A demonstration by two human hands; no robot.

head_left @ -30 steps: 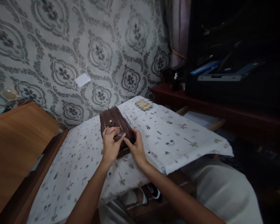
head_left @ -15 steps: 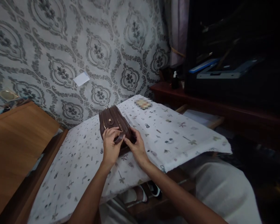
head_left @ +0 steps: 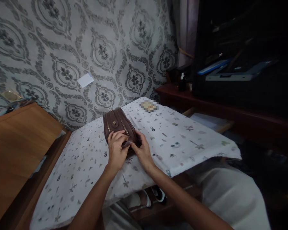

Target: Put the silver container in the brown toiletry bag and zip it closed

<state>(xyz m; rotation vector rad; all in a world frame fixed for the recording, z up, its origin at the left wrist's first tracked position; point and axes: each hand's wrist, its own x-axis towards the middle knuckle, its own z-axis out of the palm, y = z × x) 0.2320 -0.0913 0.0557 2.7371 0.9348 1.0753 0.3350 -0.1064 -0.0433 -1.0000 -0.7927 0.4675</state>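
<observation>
A brown leather handbag [head_left: 117,118] with gold zips and a small gold clasp lies on the patterned white cloth [head_left: 86,179] that covers the table. At its near end a brown leather strap [head_left: 127,142] loops up. My left hand [head_left: 117,147] pinches this strap, its other fingers resting on the bag's top. My right hand [head_left: 143,151] is closed at the bag's right side, thumb meeting the strap beside the left fingers. The right fingertips are partly hidden behind the bag's edge.
A pixelated flat item [head_left: 148,106] lies at the table's far corner. To the left stands a wooden cabinet [head_left: 21,143]. At right are a dark red shelf [head_left: 172,92] with a small dropper bottle [head_left: 182,83] and an open drawer [head_left: 206,119]. Shoes [head_left: 158,195] show below the table.
The view has shifted slightly. Both hands stay at the near end of the handbag, and the strap between the fingers sits slightly lower against the bag.
</observation>
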